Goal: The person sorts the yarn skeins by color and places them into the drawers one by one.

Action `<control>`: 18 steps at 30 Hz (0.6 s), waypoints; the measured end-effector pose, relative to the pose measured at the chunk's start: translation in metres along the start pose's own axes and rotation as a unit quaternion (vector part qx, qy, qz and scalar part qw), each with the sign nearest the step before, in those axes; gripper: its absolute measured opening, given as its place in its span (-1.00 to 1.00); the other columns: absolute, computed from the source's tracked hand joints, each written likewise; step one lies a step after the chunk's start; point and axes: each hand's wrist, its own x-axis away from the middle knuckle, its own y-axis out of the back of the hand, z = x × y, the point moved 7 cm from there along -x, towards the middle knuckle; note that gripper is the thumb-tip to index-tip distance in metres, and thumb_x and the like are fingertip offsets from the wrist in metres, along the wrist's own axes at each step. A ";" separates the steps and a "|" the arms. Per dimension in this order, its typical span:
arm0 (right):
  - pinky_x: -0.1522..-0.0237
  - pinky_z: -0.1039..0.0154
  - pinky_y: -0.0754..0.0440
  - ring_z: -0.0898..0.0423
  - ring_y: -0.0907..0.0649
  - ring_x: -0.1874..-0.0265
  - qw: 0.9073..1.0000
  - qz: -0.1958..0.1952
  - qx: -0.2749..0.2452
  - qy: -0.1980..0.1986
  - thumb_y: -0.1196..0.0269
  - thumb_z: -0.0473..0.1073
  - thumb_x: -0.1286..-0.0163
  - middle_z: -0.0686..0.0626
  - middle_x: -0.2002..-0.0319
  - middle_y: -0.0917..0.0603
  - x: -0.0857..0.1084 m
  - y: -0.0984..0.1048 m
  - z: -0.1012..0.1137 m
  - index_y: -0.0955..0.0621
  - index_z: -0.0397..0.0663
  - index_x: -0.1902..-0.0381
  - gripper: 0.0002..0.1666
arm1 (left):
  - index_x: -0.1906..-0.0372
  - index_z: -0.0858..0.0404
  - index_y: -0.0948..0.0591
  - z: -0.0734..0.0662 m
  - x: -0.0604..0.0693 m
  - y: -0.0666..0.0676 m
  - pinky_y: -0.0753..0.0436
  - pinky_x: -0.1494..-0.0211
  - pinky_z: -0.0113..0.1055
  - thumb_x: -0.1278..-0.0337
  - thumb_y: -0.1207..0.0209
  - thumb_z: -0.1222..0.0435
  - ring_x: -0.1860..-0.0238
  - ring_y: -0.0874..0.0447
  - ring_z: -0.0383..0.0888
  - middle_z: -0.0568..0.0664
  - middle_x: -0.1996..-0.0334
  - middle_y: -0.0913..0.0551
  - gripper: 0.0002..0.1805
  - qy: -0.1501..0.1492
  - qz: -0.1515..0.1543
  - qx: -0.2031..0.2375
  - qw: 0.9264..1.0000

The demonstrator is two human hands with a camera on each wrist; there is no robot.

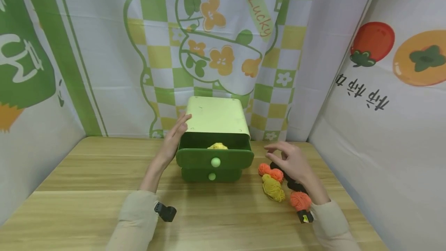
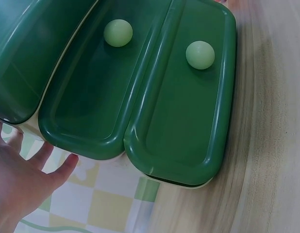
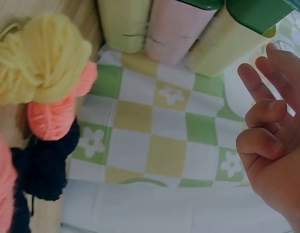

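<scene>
A small drawer cabinet (image 1: 217, 115) with a pale green top stands at the back of the table. Its top drawer (image 1: 195, 160), dark green with a round light green knob, is pulled out, and part of a yellow yarn ball (image 1: 217, 146) shows inside. My left hand (image 1: 171, 142) rests against the cabinet's left side with extended fingers, also seen in the left wrist view beside the lower drawers (image 2: 181, 116). To the right of the cabinet, my right hand (image 1: 290, 162) hovers near the yarn with loosely bent fingers, holding nothing.
Right of the cabinet lie a mustard yellow yarn skein (image 1: 273, 188), an orange skein (image 1: 265, 169), another orange skein (image 1: 300, 201) and black yarn (image 1: 296, 186). A patterned cloth (image 1: 160, 57) hangs right behind the cabinet, and a printed white panel (image 1: 348, 138) borders the table's right side.
</scene>
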 end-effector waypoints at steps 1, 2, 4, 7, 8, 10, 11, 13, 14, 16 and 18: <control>0.59 0.40 -0.35 0.34 -0.34 0.64 1.000 0.000 0.001 0.003 -0.36 -0.10 -0.34 0.07 0.21 -0.76 0.002 -0.001 -0.002 -0.73 0.02 0.02 -0.72 | -0.57 0.14 -0.13 0.000 0.000 0.000 0.26 -0.52 0.37 -0.55 0.26 0.05 -0.62 0.36 0.04 -0.12 -0.62 0.21 -0.39 0.000 0.000 0.001 1.000; 0.59 0.40 -0.35 0.34 -0.35 0.63 1.000 0.001 0.002 0.003 -0.36 -0.11 -0.33 0.07 0.20 -0.76 0.003 -0.001 -0.004 -0.73 0.02 0.02 -0.73 | -0.57 0.14 -0.13 0.000 -0.001 -0.001 0.26 -0.52 0.37 -0.55 0.26 0.05 -0.62 0.37 0.04 -0.14 -0.62 0.21 -0.39 0.000 0.001 0.001 1.000; 0.59 0.40 -0.36 0.35 -0.34 0.64 1.000 0.007 0.003 0.002 -0.36 -0.12 -0.33 0.06 0.20 -0.77 0.006 -0.003 -0.007 -0.73 0.04 0.02 -0.74 | -0.57 0.12 -0.13 0.002 -0.001 -0.001 0.26 -0.52 0.38 -0.55 0.26 0.04 -0.62 0.37 0.04 -0.13 -0.62 0.22 -0.40 0.000 -0.001 0.002 1.000; 0.58 0.40 -0.36 0.31 -0.36 0.64 1.000 0.018 0.003 -0.003 -0.37 -0.12 -0.33 0.06 0.21 -0.77 0.009 -0.007 -0.012 -0.73 0.04 0.03 -0.74 | -0.56 0.12 -0.14 0.002 0.000 -0.001 0.26 -0.53 0.36 -0.56 0.26 0.05 -0.62 0.36 0.04 -0.13 -0.62 0.21 -0.40 -0.001 -0.003 0.003 1.000; 0.58 0.40 -0.36 0.29 -0.37 0.63 1.000 0.022 0.005 -0.007 -0.36 -0.11 -0.33 0.07 0.21 -0.76 0.011 -0.008 -0.014 -0.73 0.04 0.02 -0.73 | -0.56 0.13 -0.15 0.002 0.000 0.000 0.25 -0.53 0.35 -0.56 0.26 0.06 -0.62 0.36 0.03 -0.13 -0.62 0.21 -0.40 -0.002 -0.004 0.004 1.000; 0.56 0.41 -0.37 0.26 -0.39 0.62 0.999 0.030 0.009 -0.015 -0.36 -0.08 -0.34 0.07 0.20 -0.77 0.014 -0.011 -0.017 -0.73 0.04 0.01 -0.72 | -0.56 0.13 -0.15 0.001 0.001 0.000 0.25 -0.54 0.34 -0.56 0.26 0.06 -0.62 0.35 0.03 -0.12 -0.62 0.21 -0.41 -0.003 -0.006 0.003 1.000; 0.54 0.41 -0.38 0.25 -0.41 0.60 0.999 0.034 0.012 -0.019 -0.35 -0.05 -0.34 0.07 0.18 -0.77 0.016 -0.012 -0.019 -0.72 0.04 0.01 -0.71 | -0.56 0.15 -0.15 0.000 0.001 0.000 0.25 -0.54 0.34 -0.56 0.26 0.07 -0.62 0.35 0.04 -0.12 -0.62 0.21 -0.41 -0.003 -0.005 0.004 1.000; 0.52 0.41 -0.39 0.25 -0.42 0.58 0.998 0.045 0.018 -0.028 -0.34 0.01 -0.35 0.06 0.15 -0.77 0.020 -0.015 -0.023 -0.72 0.05 -0.01 -0.67 | -0.56 0.14 -0.15 0.000 0.001 0.000 0.25 -0.53 0.35 -0.56 0.26 0.07 -0.62 0.35 0.04 -0.13 -0.62 0.21 -0.41 -0.002 -0.005 0.003 1.000; 0.51 0.41 -0.40 0.27 -0.43 0.57 0.998 0.054 0.018 -0.034 -0.34 0.05 -0.35 0.05 0.13 -0.77 0.021 -0.017 -0.026 -0.72 0.05 -0.02 -0.65 | -0.56 0.13 -0.15 -0.001 0.001 0.000 0.25 -0.53 0.35 -0.56 0.26 0.07 -0.62 0.35 0.04 -0.13 -0.62 0.22 -0.41 -0.001 -0.005 0.003 1.000; 0.48 0.41 -0.43 0.29 -0.44 0.54 0.996 0.079 0.015 -0.047 -0.32 0.12 -0.35 0.04 0.08 -0.76 0.026 -0.022 -0.030 -0.70 0.06 -0.06 -0.58 | -0.56 0.13 -0.14 -0.001 0.001 -0.001 0.25 -0.53 0.36 -0.56 0.26 0.07 -0.62 0.36 0.05 -0.12 -0.62 0.22 -0.41 0.001 -0.002 0.003 1.000; 0.45 0.40 -0.45 0.29 -0.46 0.51 0.992 0.110 0.006 -0.059 -0.29 0.17 -0.36 0.00 0.02 -0.74 0.030 -0.027 -0.034 -0.68 0.05 -0.12 -0.51 | -0.57 0.13 -0.13 -0.002 0.001 -0.001 0.24 -0.52 0.37 -0.56 0.27 0.07 -0.62 0.36 0.06 -0.11 -0.62 0.23 -0.41 0.001 0.000 0.003 1.000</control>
